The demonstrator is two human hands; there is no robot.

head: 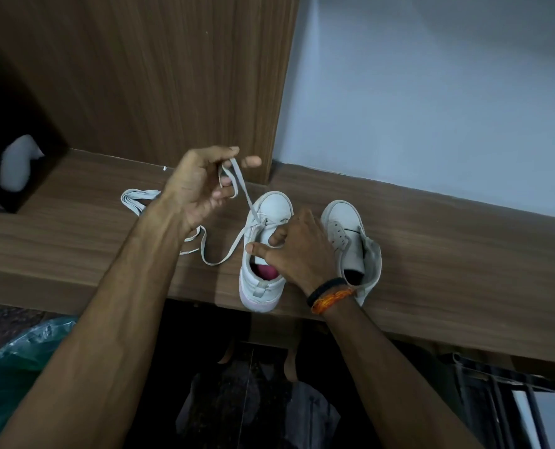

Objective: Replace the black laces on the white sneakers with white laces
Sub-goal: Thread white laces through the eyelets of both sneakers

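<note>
right hand curled over left white leather sneaker, tongue held | sneaker on brown wooden shelf, pink insole seen, flat white lace threaded near toe | lace pinched by raised left hand

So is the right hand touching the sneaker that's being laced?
Touching. The head view shows the right hand resting on the left sneaker, its thumb and a finger pressed against the tongue by the opening.
</note>
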